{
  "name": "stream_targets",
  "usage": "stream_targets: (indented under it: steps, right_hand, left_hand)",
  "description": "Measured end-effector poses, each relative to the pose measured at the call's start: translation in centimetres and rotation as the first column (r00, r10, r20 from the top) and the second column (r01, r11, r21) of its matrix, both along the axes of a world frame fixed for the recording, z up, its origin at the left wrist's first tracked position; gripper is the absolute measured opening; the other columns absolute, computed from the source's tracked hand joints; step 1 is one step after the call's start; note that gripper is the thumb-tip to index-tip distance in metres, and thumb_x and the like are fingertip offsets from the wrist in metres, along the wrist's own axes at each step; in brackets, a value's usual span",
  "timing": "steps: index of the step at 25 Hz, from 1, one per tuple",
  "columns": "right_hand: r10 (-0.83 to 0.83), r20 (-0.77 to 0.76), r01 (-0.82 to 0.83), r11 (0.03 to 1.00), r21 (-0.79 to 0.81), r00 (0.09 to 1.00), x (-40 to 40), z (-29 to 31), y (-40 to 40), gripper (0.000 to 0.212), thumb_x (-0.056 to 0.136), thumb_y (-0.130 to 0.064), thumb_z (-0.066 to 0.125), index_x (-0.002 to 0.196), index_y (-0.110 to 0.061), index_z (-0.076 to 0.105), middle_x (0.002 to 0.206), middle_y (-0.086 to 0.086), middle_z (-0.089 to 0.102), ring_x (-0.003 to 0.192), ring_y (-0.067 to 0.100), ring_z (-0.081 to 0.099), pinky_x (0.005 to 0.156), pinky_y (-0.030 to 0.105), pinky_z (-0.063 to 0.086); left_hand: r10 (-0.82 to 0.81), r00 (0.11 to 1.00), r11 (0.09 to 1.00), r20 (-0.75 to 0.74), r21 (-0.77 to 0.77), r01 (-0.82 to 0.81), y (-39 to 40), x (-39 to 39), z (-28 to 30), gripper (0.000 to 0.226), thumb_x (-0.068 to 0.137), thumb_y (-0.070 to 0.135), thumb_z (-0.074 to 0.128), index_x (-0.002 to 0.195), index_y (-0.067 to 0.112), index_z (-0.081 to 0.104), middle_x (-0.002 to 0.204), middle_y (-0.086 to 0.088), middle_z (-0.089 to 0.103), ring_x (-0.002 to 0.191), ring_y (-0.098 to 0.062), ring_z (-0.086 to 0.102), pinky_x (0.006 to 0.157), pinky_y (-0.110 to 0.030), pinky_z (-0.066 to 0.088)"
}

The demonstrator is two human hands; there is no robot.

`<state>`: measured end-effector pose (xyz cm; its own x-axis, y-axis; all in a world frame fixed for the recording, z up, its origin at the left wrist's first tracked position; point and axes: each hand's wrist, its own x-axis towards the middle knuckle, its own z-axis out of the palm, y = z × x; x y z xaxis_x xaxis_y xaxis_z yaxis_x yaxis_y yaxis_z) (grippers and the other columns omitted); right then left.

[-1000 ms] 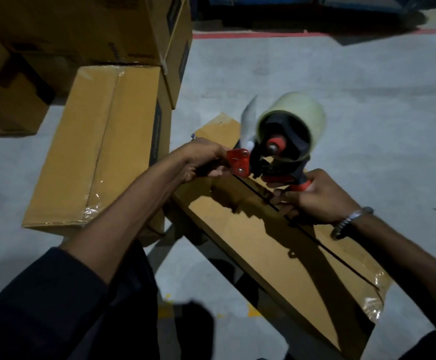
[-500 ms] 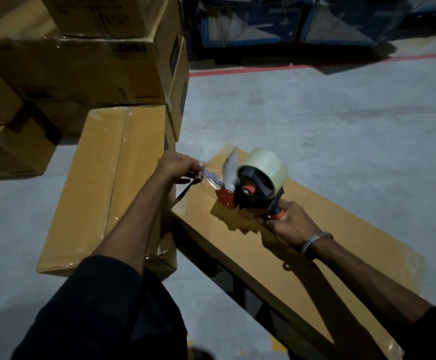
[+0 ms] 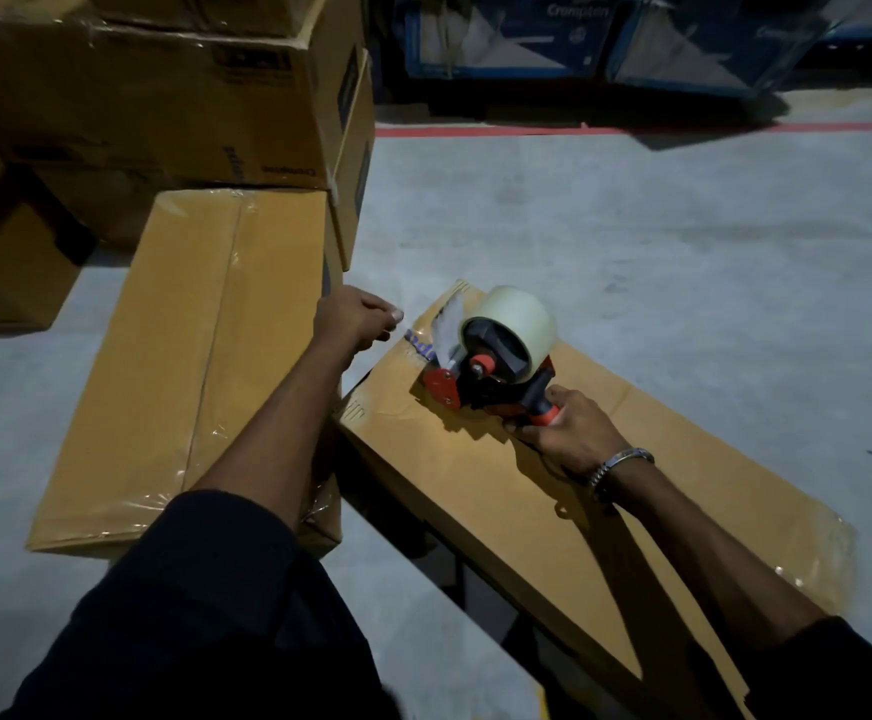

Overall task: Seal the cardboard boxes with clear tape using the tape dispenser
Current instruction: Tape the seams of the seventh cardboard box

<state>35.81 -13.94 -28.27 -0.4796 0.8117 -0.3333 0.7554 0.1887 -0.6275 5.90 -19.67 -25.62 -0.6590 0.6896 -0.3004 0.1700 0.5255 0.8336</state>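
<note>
The long cardboard box (image 3: 553, 491) lies on the grey floor (image 3: 631, 241), running from the middle of the view down toward 5 o'clock. The tape dispenser (image 3: 491, 374) sits on the box's top face near its far end, red blade plate down at the cardboard and the roll of clear tape (image 3: 519, 319) up on its black hub. The right hand (image 3: 571, 433) has its fingers curled round the dispenser's orange and black handle, at 4 o'clock from the roll; a metal bracelet (image 3: 618, 462) circles that wrist. The left hand (image 3: 353, 317) is at 9 o'clock from the dispenser, just past the box's far corner, its fingers bunched together and pinching the loose end of the tape, which stretches from the fingertips across the corner to the dispenser. Printed letters show through the tape there.

A second, already taped box (image 3: 190, 366) lies flat on the floor at 9 o'clock, just beside the long one, under the left forearm. Behind it at 11 o'clock rises a stack of brown cartons (image 3: 164, 96). Blue printed cartons (image 3: 579, 39) stand at 12 o'clock beyond a red floor line (image 3: 631, 129).
</note>
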Motion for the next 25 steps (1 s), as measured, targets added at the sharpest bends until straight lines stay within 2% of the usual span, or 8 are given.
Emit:
stream_targets:
  steps: [3, 7, 10, 12, 15, 17, 21, 25]
  right_hand:
    - [0.005, 0.034, -0.005, 1.0, 0.003, 0.999, -0.3, -0.9, 0.4, 0.035, 0.079, -0.038, 0.083, 0.106, -0.025, 0.065, 0.091, 0.0, 0.069, 0.083, 0.022, 0.064, 0.069, 0.038, 0.055]
    - [-0.009, 0.049, 0.008, 1.0, 0.027, 0.999, -0.7, -1.4, 0.2, 0.039, 0.078, -0.04, 0.085, 0.104, -0.022, 0.062, 0.091, 0.002, 0.066, 0.082, 0.023, 0.062, 0.064, 0.037, 0.053]
    - [-0.018, 0.046, 0.016, 0.999, 0.041, 0.999, -0.6, -1.4, -0.1, 0.041, 0.078, -0.038, 0.086, 0.103, -0.019, 0.059, 0.089, 0.004, 0.064, 0.076, 0.021, 0.059, 0.058, 0.031, 0.043]
    - [-0.01, 0.064, 0.009, 1.0, 0.019, 0.998, -0.6, -1.2, -0.1, 0.039, 0.08, -0.036, 0.085, 0.104, -0.019, 0.059, 0.091, 0.005, 0.064, 0.076, 0.02, 0.058, 0.059, 0.029, 0.041]
    - [-0.006, 0.087, 0.008, 1.0, -0.016, 0.996, -0.9, -0.6, 0.3, 0.037, 0.081, -0.034, 0.084, 0.105, -0.019, 0.061, 0.092, 0.004, 0.065, 0.078, 0.02, 0.058, 0.061, 0.031, 0.045]
    - [-0.009, 0.091, 0.013, 0.999, -0.037, 0.996, -0.9, -0.3, 0.5, 0.034, 0.081, -0.035, 0.083, 0.102, -0.019, 0.061, 0.091, 0.004, 0.064, 0.078, 0.021, 0.059, 0.063, 0.036, 0.049]
    - [-0.002, 0.097, 0.003, 1.0, -0.005, 0.995, -0.7, 0.1, 0.1, 0.032, 0.082, -0.034, 0.082, 0.104, -0.021, 0.064, 0.091, 0.003, 0.067, 0.082, 0.023, 0.063, 0.073, 0.042, 0.057]
    - [0.043, 0.12, -0.05, 0.997, 0.063, 0.992, -0.7, 2.4, 0.1, 0.015, 0.086, -0.03, 0.079, 0.087, -0.024, 0.066, 0.073, 0.0, 0.064, 0.066, 0.019, 0.058, 0.054, 0.028, 0.041]
  left_hand:
    - [0.047, 0.986, 0.998, 0.163, 0.04, -0.055, -0.3, 0.0, -2.2, 0.013, 0.092, 0.019, 0.082, 0.1, 0.008, 0.081, 0.09, -0.013, 0.078, 0.07, -0.018, 0.073, 0.075, -0.037, 0.059]
    - [0.133, 0.93, 0.991, 0.344, -0.022, -0.133, -0.1, 0.6, -3.3, 0.016, 0.09, 0.021, 0.084, 0.105, 0.015, 0.081, 0.082, 0.001, 0.073, 0.066, -0.01, 0.065, 0.044, -0.016, 0.049]
    - [0.16, 0.923, 0.986, 0.349, -0.104, -0.132, 0.2, 0.2, -4.3, 0.034, 0.083, 0.032, 0.09, 0.105, 0.009, 0.077, 0.089, -0.002, 0.075, 0.075, -0.013, 0.067, 0.059, -0.025, 0.054]
    - [0.166, 0.953, 0.986, 0.254, -0.053, -0.158, 0.2, 0.0, -5.0, 0.043, 0.078, 0.035, 0.094, 0.103, 0.005, 0.077, 0.096, -0.006, 0.078, 0.083, -0.019, 0.073, 0.072, -0.033, 0.06]
    - [0.033, 0.987, 0.999, -0.16, 0.026, -0.029, 0.2, 0.7, -4.2, 0.014, 0.09, 0.03, 0.081, 0.088, 0.016, 0.082, 0.086, 0.0, 0.078, 0.086, -0.018, 0.074, 0.062, -0.025, 0.049]
    - [-0.03, 0.959, 0.999, -0.282, -0.027, 0.023, 0.4, 1.4, -3.3, 0.034, 0.098, 0.039, 0.069, 0.08, 0.013, 0.082, 0.079, -0.004, 0.076, 0.085, -0.027, 0.072, 0.058, -0.029, 0.039]
    - [-0.098, 0.943, 0.995, -0.318, -0.056, 0.084, -0.5, 1.6, -3.4, 0.024, 0.091, 0.046, 0.076, 0.101, 0.026, 0.085, 0.098, 0.008, 0.081, 0.087, -0.011, 0.071, 0.057, -0.019, 0.042]
    - [0.029, 0.974, 0.997, -0.224, 0.074, -0.013, -1.7, 2.2, -4.3, 0.024, 0.088, 0.045, 0.08, 0.1, 0.025, 0.085, 0.097, 0.008, 0.081, 0.073, 0.007, 0.064, 0.062, -0.022, 0.054]
